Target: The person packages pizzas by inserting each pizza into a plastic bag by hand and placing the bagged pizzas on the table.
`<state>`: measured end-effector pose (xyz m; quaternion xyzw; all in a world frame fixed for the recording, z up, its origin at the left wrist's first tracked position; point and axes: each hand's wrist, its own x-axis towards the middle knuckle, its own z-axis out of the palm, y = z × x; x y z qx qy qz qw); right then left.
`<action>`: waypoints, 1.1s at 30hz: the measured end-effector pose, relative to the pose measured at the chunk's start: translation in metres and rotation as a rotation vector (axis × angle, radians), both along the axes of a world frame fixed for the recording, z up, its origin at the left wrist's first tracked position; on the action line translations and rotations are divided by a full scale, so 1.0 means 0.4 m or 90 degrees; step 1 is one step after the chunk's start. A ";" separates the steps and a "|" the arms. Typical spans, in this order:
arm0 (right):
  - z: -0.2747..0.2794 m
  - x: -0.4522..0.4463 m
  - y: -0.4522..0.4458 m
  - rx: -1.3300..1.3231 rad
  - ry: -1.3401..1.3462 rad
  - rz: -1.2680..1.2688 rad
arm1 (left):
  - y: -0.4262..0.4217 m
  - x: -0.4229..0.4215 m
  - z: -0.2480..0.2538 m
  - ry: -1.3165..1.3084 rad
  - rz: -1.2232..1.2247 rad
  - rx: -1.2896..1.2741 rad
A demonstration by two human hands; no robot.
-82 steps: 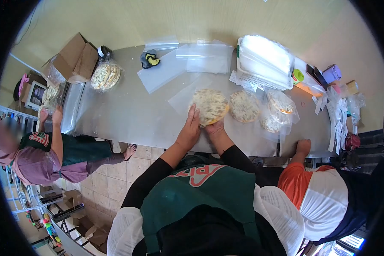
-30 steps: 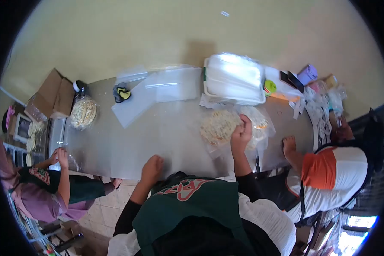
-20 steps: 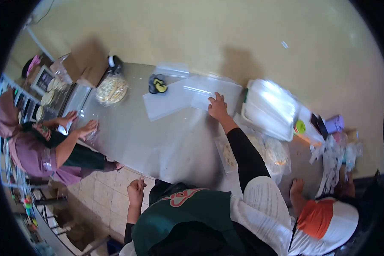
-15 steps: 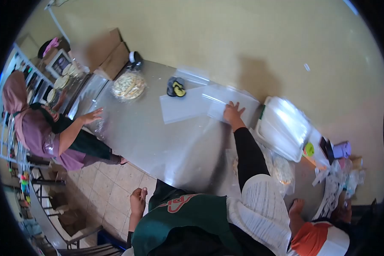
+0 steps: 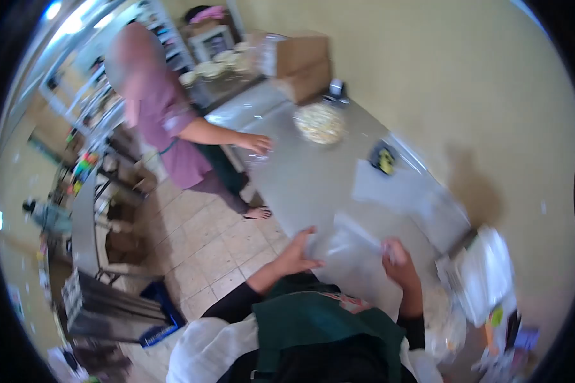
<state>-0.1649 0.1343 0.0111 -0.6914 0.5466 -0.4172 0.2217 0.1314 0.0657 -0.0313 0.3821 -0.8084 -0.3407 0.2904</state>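
In front of my body, my right hand point(image 5: 402, 265) is closed on the edge of a clear plastic bag point(image 5: 358, 241), which looks blurred by motion. My left hand point(image 5: 294, 256) is open on the other side of the bag, thumb and fingers apart; I cannot tell if it touches the plastic. Beyond my hands, flat clear plastic sheets or bags point(image 5: 442, 218) lie on the metal table point(image 5: 287, 185). A white sheet point(image 5: 380, 188) lies beside them, with a small black-and-yellow bundle point(image 5: 383, 158) at its edge.
A wrapped round pack of pale food point(image 5: 319, 122) and a cardboard box point(image 5: 303, 67) stand at the far end. A co-worker point(image 5: 172, 134) reaches over the table's left edge. White plastic trays point(image 5: 485, 274) and wrapped food point(image 5: 442, 325) are on my right.
My right hand has drawn back from the plastic sheets towards my body with a clear bag. My left hand has risen and opened near it. The view has turned left.
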 end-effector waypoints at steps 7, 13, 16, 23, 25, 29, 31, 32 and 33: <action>0.026 0.126 0.004 0.237 -0.370 0.037 | -0.025 -0.028 0.023 0.363 0.003 0.389; 0.015 0.165 -0.105 0.189 -0.255 0.033 | -0.022 0.095 0.019 0.417 0.170 0.438; -0.009 0.197 -0.158 0.195 -0.195 0.050 | -0.014 0.156 0.018 0.445 0.221 0.580; -0.069 0.284 -0.241 -0.025 0.042 -0.020 | -0.015 0.237 0.006 0.506 0.238 0.643; -0.089 0.306 -0.242 -0.076 0.093 -0.095 | -0.033 0.243 0.027 0.519 0.220 0.560; -0.076 0.377 -0.224 0.096 -0.141 -0.033 | -0.085 0.231 0.092 0.462 0.108 0.413; -0.036 0.434 -0.228 0.205 -0.295 0.033 | -0.111 0.215 0.087 0.394 0.028 0.337; -0.032 0.453 -0.237 0.237 -0.383 0.073 | -0.118 0.216 0.144 0.185 0.048 0.339; -0.028 0.471 -0.249 0.243 -0.397 0.061 | -0.123 0.215 0.168 0.127 0.015 0.297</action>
